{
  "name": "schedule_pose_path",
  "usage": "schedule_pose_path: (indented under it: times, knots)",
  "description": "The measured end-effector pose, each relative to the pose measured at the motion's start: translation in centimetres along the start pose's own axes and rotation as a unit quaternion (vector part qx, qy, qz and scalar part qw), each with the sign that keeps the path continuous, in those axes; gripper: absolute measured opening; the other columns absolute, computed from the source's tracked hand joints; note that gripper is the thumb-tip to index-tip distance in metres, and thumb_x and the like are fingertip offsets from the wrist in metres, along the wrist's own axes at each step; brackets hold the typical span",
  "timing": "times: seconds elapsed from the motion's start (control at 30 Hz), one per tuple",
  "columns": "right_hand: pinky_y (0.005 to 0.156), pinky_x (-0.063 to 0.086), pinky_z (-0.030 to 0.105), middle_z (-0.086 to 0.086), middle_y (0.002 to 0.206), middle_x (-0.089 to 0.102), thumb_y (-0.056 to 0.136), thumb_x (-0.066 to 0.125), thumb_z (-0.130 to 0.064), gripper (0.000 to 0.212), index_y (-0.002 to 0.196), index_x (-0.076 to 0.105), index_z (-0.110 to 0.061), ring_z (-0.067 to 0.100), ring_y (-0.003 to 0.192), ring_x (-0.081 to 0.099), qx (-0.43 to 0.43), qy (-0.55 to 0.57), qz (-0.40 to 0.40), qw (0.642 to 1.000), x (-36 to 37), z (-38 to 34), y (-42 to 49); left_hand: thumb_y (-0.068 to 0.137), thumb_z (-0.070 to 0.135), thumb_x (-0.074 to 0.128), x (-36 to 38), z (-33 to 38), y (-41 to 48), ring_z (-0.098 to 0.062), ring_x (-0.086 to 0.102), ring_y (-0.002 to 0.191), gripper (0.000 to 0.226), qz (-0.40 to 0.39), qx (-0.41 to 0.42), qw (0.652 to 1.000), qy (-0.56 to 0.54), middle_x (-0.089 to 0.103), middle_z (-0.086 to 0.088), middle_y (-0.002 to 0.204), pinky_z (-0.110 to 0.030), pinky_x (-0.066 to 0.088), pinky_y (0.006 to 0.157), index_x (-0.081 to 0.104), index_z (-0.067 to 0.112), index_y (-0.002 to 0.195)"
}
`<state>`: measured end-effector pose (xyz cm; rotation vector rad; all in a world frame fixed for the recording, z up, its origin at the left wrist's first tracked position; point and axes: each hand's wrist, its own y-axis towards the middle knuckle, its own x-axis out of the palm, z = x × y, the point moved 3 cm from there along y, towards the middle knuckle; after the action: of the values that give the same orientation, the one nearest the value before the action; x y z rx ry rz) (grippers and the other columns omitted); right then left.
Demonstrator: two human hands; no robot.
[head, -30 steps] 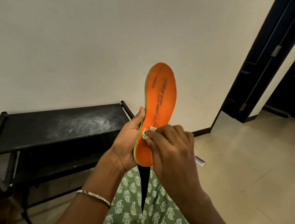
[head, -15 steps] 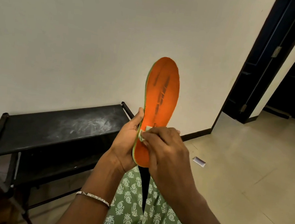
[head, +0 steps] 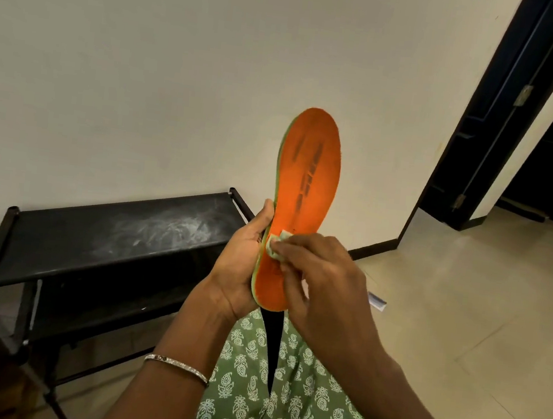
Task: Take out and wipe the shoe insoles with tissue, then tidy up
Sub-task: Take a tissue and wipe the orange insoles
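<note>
**Desk:** Where is the insole at the moment?

**Operator:** I have the insole [head: 307, 185] held up in front of me. Its toe end points up toward the far wall [head: 147, 57] and its orange face is turned to me. My left hand [head: 241, 267] grips its lower half from the left edge, with the thumb lying up the rim and the fingers curled behind. The shoe rack [head: 94, 223] stands apart from it, lower and to the left against that wall.

**Desk:** And your other hand?

**Operator:** My right hand [head: 321, 283] has its fingers curled, pinching a small folded tissue [head: 276, 245]. It presses the tissue on the orange face below the middle, close to my left thumb.

**Desk:** How would you wipe well from there?

**Operator:** I judge the dark smudges [head: 307, 164] toward the toe need most of the work. So I'd draw the tissue up the length in long strokes, not dab in one spot. The insole looks thin and bendy, so my left fingers should back it right behind wherever I press. The tissue is small, and I'd turn it to a fresh side once it greys.

**Desk:** Any risks?

**Operator:** Pressing too hard could tear the tissue or push the insole out of my grip. The underside is hidden, so I can't tell whether it's clean.
</note>
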<state>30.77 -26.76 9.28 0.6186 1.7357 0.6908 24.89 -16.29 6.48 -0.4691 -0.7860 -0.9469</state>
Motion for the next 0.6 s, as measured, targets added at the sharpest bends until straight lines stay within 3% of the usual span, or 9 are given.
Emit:
schedule_pose_path:
  times: [0.1, 0.17, 0.27, 0.37, 0.5, 0.6]
  knots:
    - [0.087, 0.051, 0.027, -0.002, 0.109, 0.069, 0.081, 0.073, -0.008, 0.032, 0.112, 0.074, -0.018, 0.015, 0.101, 0.062, -0.01, 0.018, -0.037, 0.999, -0.3, -0.6, -0.9, 0.092, 0.069, 0.045, 0.1, -0.1, 0.0, -0.038, 0.05, 0.134, 0.087, 0.013, -0.025, 1.0, -0.005, 0.04, -0.028, 0.151, -0.048, 0.035, 0.116, 0.05, -0.003, 0.141]
    - [0.086, 0.051, 0.027, -0.003, 0.106, 0.07, 0.079, 0.076, -0.007, 0.031, 0.108, 0.075, -0.019, 0.015, 0.098, 0.064, -0.009, 0.007, -0.036, 0.999, -0.7, -0.3, -0.4, 0.093, 0.067, 0.045, 0.2, -0.1, 0.1, -0.036, 0.049, 0.136, 0.084, 0.016, -0.021, 1.0, -0.01, 0.04, -0.026, 0.152, -0.048, 0.033, 0.118, 0.048, -0.001, 0.144]
    - [0.082, 0.049, 0.025, 0.001, 0.103, 0.069, 0.081, 0.075, -0.005, 0.027, 0.106, 0.076, -0.016, 0.018, 0.093, 0.063, 0.01, -0.024, 0.004, 1.0, -1.1, 0.8, 1.0, 0.1, 0.058, 0.04, 0.6, -0.4, 0.1, -0.031, 0.062, 0.119, 0.068, 0.02, 0.0, 0.999, -0.027, 0.062, -0.02, 0.132, -0.045, 0.044, 0.108, 0.06, 0.002, 0.132]
    - [0.082, 0.055, 0.031, 0.0, 0.102, 0.068, 0.084, 0.073, -0.007, 0.025, 0.107, 0.076, -0.016, 0.017, 0.094, 0.063, 0.055, -0.005, 0.04, 0.998, -1.3, 1.3, 2.0, 0.101, 0.055, 0.039, 1.1, -0.6, -0.2, -0.031, 0.066, 0.113, 0.064, 0.009, 0.006, 0.999, -0.032, 0.065, -0.019, 0.127, -0.045, 0.048, 0.103, 0.063, 0.001, 0.129]
    - [0.075, 0.055, 0.037, -0.005, 0.097, 0.071, 0.081, 0.074, -0.012, 0.022, 0.101, 0.074, -0.02, 0.013, 0.087, 0.064, 0.046, 0.029, -0.025, 0.998, -1.5, -0.9, 0.7, 0.098, 0.061, 0.044, 0.3, -0.1, -0.1, -0.036, 0.055, 0.129, 0.076, 0.01, -0.01, 1.0, -0.012, 0.057, -0.025, 0.137, -0.048, 0.04, 0.113, 0.057, -0.003, 0.135]
    - [0.073, 0.056, 0.036, -0.011, 0.094, 0.071, 0.081, 0.074, -0.018, 0.018, 0.098, 0.072, -0.023, 0.007, 0.084, 0.064, 0.035, 0.066, -0.093, 0.993, -1.9, -2.3, -0.5, 0.091, 0.068, 0.051, 0.3, -0.2, -0.1, -0.041, 0.058, 0.123, 0.082, 0.004, -0.03, 0.999, -0.028, 0.065, -0.024, 0.11, -0.053, 0.039, 0.112, 0.061, -0.008, 0.12]
